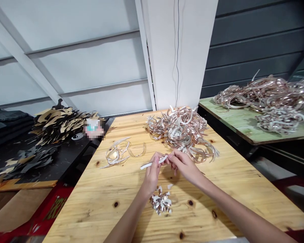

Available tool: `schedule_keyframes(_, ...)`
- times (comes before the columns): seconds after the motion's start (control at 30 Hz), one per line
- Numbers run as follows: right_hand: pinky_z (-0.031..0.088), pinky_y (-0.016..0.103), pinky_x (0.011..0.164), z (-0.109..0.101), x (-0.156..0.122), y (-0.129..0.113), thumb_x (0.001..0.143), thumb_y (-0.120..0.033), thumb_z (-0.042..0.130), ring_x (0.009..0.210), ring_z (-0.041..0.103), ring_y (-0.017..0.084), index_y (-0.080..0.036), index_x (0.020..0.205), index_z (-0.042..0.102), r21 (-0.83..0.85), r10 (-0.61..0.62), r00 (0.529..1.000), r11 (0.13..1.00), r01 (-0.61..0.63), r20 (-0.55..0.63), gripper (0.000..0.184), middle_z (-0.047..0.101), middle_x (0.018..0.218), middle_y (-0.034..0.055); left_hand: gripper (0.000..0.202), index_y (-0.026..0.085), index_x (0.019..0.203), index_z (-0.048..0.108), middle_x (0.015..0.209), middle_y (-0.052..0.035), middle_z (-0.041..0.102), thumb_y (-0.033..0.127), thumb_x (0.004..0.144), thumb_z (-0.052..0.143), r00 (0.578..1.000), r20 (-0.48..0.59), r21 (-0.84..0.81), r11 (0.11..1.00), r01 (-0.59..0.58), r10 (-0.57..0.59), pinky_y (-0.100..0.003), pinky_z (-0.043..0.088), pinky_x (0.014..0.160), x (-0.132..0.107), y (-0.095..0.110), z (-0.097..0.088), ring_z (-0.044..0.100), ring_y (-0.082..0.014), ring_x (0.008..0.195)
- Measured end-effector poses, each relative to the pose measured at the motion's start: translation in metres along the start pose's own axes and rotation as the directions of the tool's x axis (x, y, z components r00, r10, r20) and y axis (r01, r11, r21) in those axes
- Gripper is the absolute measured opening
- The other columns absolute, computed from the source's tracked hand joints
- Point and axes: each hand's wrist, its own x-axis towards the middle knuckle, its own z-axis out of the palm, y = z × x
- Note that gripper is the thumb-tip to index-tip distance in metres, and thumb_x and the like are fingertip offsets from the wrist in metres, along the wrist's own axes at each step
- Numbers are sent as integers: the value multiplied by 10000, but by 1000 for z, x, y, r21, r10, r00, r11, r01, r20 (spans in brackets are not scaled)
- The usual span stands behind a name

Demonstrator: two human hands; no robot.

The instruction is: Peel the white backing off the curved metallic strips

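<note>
Both my hands are raised a little above the pine worktable (96,206), and they pinch a thin white strip with a shiny edge (152,163). My left hand (152,173) grips it from below, while the fingertips of my right hand (182,165) hold it near its other end. Behind them lies a large tangle of copper-coloured strips (179,131). A smaller loose bunch of pale strips (118,153) sits to the left. Just below my hands is a small heap of silvery cut pieces (160,202).
A green-topped table (233,125) on the right bears heaps of copper-coloured strips (266,96). On the left, a dark table (40,165) holds piles of tan and black cut sheet (58,125). A white pillar (177,50) stands behind the pine table's far end.
</note>
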Motion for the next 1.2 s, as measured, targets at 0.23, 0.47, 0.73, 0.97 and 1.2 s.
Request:
schedule_keyframes(0.23, 369, 283, 606, 2, -8, -9, 985, -259, 481, 623, 532, 154, -210, 766, 537, -319, -207, 978, 928, 195, -3, 231, 577, 676, -16, 394, 205, 797, 467, 761, 14, 437, 528, 1021, 439, 993, 35, 354, 931, 90, -109, -276, 371, 705, -1, 8, -2, 427, -151, 737)
schedule_keyframes(0.47, 359, 267, 581, 1, -7, -8, 939, -225, 507, 578, 472, 140, -210, 731, 549, -207, -191, 982, 960, 186, -3, 213, 527, 606, -36, 423, 218, 775, 452, 726, 22, 448, 574, 1002, 428, 981, 143, 469, 882, 49, -130, -285, 345, 662, -3, 11, 2, 421, -154, 687)
schedule_keyframes(0.73, 241, 229, 420, 5, -5, -20, 847, -296, 572, 411, 380, 96, -218, 650, 508, 349, 79, 995, 932, -97, 66, 221, 487, 518, -56, 466, 207, 720, 496, 739, -15, 509, 511, 1042, 349, 983, 105, 309, 945, 111, -150, -301, 424, 772, -5, 5, 0, 509, -181, 759)
schedule_keyframes(0.97, 192, 179, 393, 3, -4, -25, 799, -285, 651, 411, 291, 63, -205, 643, 453, 683, 256, 965, 696, -223, 54, 264, 317, 501, -99, 422, 194, 732, 509, 702, -11, 511, 491, 1020, 427, 982, 104, -66, 984, 167, -159, -316, 464, 784, -1, -6, 1, 530, -171, 722)
schedule_keyframes(1.2, 201, 157, 348, -7, 7, -14, 807, -200, 635, 419, 152, 64, -220, 611, 322, 893, 261, 960, 399, -206, 105, 370, 236, 515, -101, 410, 196, 742, 478, 796, -38, 551, 520, 992, 468, 988, 60, -61, 988, 145, -141, -337, 483, 833, 2, -4, 6, 553, -188, 809)
